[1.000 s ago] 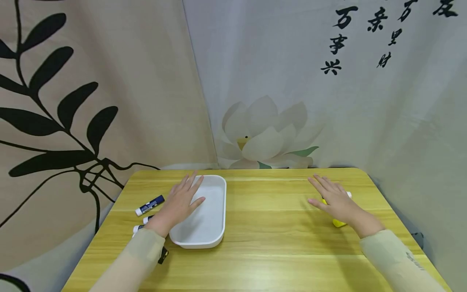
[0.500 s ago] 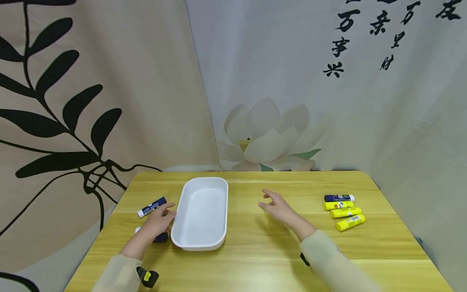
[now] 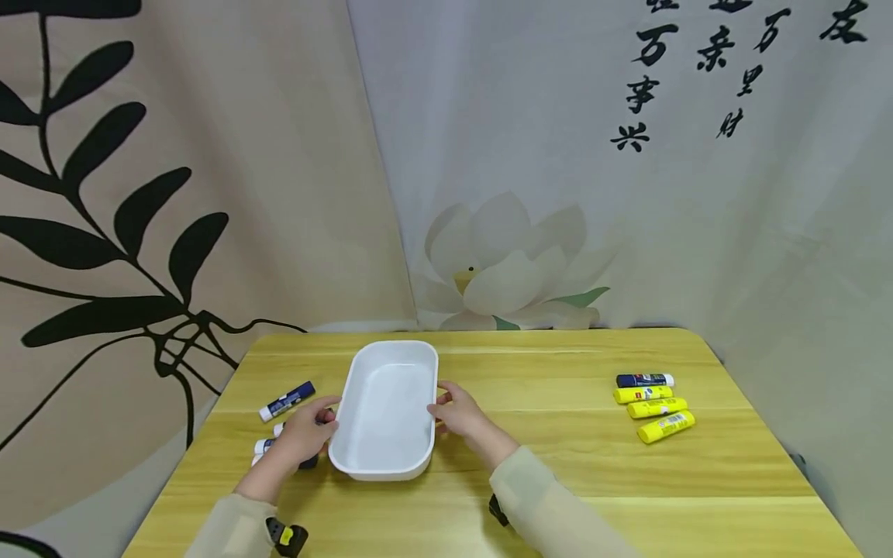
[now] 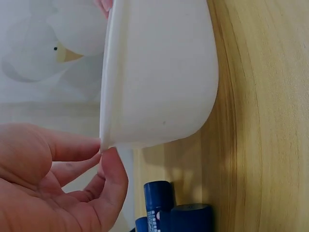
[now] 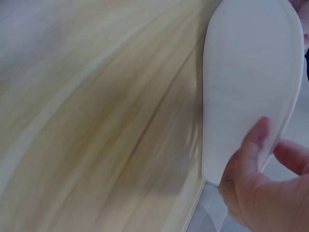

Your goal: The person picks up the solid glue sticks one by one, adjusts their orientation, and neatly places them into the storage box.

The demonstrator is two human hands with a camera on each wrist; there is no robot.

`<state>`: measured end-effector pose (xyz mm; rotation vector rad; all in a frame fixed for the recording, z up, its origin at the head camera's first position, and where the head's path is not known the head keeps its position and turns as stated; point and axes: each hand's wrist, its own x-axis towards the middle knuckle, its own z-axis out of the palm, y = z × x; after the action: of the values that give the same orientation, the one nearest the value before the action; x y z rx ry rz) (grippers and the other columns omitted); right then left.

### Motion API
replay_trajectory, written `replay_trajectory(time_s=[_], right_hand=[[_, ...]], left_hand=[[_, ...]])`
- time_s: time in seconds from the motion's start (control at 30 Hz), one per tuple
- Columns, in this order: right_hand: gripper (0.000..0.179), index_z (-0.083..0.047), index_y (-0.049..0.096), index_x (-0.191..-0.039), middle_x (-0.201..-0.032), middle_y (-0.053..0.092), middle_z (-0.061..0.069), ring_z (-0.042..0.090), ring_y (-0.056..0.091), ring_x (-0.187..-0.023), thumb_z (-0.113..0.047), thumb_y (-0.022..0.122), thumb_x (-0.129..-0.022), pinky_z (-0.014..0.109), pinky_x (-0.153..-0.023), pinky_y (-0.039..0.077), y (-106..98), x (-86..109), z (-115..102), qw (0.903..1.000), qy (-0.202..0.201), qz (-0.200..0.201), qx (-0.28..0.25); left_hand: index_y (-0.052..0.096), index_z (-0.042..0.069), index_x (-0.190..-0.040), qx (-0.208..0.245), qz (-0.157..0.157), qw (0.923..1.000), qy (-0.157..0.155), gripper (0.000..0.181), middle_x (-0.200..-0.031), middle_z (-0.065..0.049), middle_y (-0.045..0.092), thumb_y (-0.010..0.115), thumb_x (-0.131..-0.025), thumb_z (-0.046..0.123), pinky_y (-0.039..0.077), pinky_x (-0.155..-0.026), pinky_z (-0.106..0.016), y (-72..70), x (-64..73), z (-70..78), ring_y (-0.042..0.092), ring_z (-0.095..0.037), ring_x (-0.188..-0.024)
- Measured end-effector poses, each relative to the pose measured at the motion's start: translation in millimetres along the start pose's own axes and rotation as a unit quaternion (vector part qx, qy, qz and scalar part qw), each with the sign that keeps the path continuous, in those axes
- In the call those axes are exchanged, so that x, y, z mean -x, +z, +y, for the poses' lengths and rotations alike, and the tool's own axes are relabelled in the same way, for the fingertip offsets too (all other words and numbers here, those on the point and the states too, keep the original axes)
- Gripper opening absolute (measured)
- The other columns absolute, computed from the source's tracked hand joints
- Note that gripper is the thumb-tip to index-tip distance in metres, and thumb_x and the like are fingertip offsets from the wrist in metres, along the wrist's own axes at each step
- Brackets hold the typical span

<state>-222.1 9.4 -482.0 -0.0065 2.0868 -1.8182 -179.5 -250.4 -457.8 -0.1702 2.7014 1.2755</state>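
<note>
A white rectangular plastic basin point(image 3: 384, 415) stands on the table between both hands. My left hand point(image 3: 305, 432) pinches its left rim between thumb and fingers; the left wrist view shows that hand point(image 4: 72, 179) close up on the rim point(image 4: 107, 96). At the right side, my right hand point(image 3: 460, 412) grips the rim, thumb at the edge and fingers against the outer wall point(image 5: 246, 87), as the right wrist view shows. Blue glue sticks with white caps lie left of the basin, one apart point(image 3: 287, 401), others partly hidden behind my left hand and forearm.
At the right of the wooden table point(image 3: 544, 465) lie one navy glue stick point(image 3: 645, 380) and three yellow ones, the nearest point(image 3: 666, 427) slightly angled. A printed curtain point(image 3: 530, 155) hangs directly behind the table's far edge.
My right hand has moved left from over the glue sticks to the basin's right rim. My left hand has drawn back from above the basin and taken its left rim.
</note>
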Motion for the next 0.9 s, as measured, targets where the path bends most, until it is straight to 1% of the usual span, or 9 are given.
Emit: replay_trajectory(time_s=[0.13, 0.2, 0.33, 0.43, 0.53, 0.63, 0.73, 0.8, 0.9], right_hand=[[0.055, 0.002, 0.037, -0.137, -0.090, 0.042, 0.007, 0.016, 0.053, -0.066, 0.005, 0.060, -0.086, 0.031, -0.059, 0.053, 0.5, 1.0, 0.1, 0.9995, 0.010, 0.016, -0.027], [0.057, 0.002, 0.033, -0.135, -0.089, 0.042, 0.007, 0.017, 0.053, -0.062, 0.006, 0.060, -0.086, 0.030, -0.057, 0.052, -1.3, 5.1, -0.4, 0.9991, 0.018, 0.011, -0.038], [0.059, 0.001, 0.026, -0.133, -0.089, 0.043, 0.009, 0.017, 0.056, -0.059, 0.006, 0.061, -0.086, 0.031, -0.058, 0.054, -4.5, 16.6, -1.2, 0.9983, 0.030, -0.006, -0.049], [0.064, -0.001, 0.021, -0.134, -0.093, 0.046, 0.011, 0.020, 0.060, -0.066, 0.003, 0.063, -0.086, 0.034, -0.063, 0.057, -8.9, 20.3, -2.2, 0.9976, 0.038, -0.020, -0.054], [0.073, -0.001, 0.018, -0.140, -0.102, 0.047, 0.016, 0.024, 0.060, -0.077, -0.005, 0.067, -0.086, 0.038, -0.067, 0.058, -18.7, 14.6, -6.0, 0.9978, 0.047, -0.024, -0.040], [0.076, -0.002, 0.019, -0.145, -0.114, 0.045, 0.019, 0.026, 0.056, -0.085, -0.016, 0.068, -0.087, 0.044, -0.076, 0.056, -33.1, 2.4, -14.7, 0.9990, 0.044, -0.008, 0.010], [0.068, -0.004, 0.027, -0.146, -0.127, 0.043, 0.021, 0.029, 0.054, -0.097, -0.021, 0.063, -0.091, 0.048, -0.087, 0.051, -46.2, -13.4, -25.9, 0.9964, 0.022, 0.006, 0.082], [0.063, -0.005, 0.029, -0.146, -0.136, 0.040, 0.020, 0.034, 0.052, -0.111, -0.022, 0.059, -0.093, 0.050, -0.095, 0.046, -52.4, -24.3, -32.2, 0.9907, 0.000, -0.002, 0.136], [0.060, -0.005, 0.029, -0.147, -0.147, 0.035, 0.019, 0.038, 0.036, -0.133, -0.022, 0.055, -0.096, 0.052, -0.106, 0.035, -57.2, -37.5, -38.1, 0.9791, -0.030, -0.028, 0.199]], left_hand=[[0.048, 0.002, -0.136, -0.027, 0.010, 0.9996, -0.002, 0.044, -0.101, -0.013, 0.056, 0.054, -0.092, 0.003, 0.047, -0.061, -0.030, 1.7, -5.3, 3.8, 0.054, -0.019, -0.078], [0.050, 0.005, -0.136, -0.040, 0.012, 0.9991, -0.003, 0.043, -0.103, -0.013, 0.057, 0.054, -0.093, 0.005, 0.046, -0.064, -0.029, 2.9, -9.0, 4.9, 0.054, -0.020, -0.082], [0.053, 0.007, -0.134, -0.051, 0.018, 0.9985, 0.001, 0.041, -0.105, -0.014, 0.058, 0.054, -0.094, 0.007, 0.045, -0.064, -0.028, 6.3, -16.9, 5.0, 0.053, -0.022, -0.085], [0.055, 0.007, -0.132, -0.054, 0.027, 0.9981, 0.012, 0.038, -0.104, -0.014, 0.059, 0.054, -0.094, 0.008, 0.045, -0.061, -0.027, 8.1, -20.0, 3.8, 0.054, -0.022, -0.083], [0.052, 0.004, -0.134, -0.061, 0.026, 0.9977, 0.014, 0.040, -0.105, -0.015, 0.060, 0.055, -0.095, 0.014, 0.047, -0.067, -0.029, 7.0, -17.3, 2.2, 0.056, -0.023, -0.088], [0.047, 0.003, -0.137, -0.068, 0.015, 0.9975, 0.008, 0.047, -0.108, -0.016, 0.059, 0.054, -0.096, 0.025, 0.046, -0.070, -0.031, 4.2, -8.3, 0.3, 0.055, -0.023, -0.089], [0.041, 0.001, -0.140, -0.043, -0.014, 0.9988, -0.021, 0.056, -0.104, -0.017, 0.057, 0.052, -0.096, 0.034, 0.049, -0.064, -0.034, 1.7, 5.6, -2.5, 0.057, -0.023, -0.081], [0.042, 0.001, -0.138, -0.015, -0.028, 0.9984, -0.048, 0.058, -0.096, -0.015, 0.058, 0.053, -0.095, 0.039, 0.050, -0.058, -0.033, 1.5, 15.5, -4.9, 0.057, -0.022, -0.073], [0.048, -0.001, -0.129, 0.028, -0.038, 0.9950, -0.088, 0.056, -0.083, -0.012, 0.058, 0.056, -0.093, 0.041, 0.051, -0.053, -0.032, 3.3, 29.0, -9.4, 0.058, -0.020, -0.067]])
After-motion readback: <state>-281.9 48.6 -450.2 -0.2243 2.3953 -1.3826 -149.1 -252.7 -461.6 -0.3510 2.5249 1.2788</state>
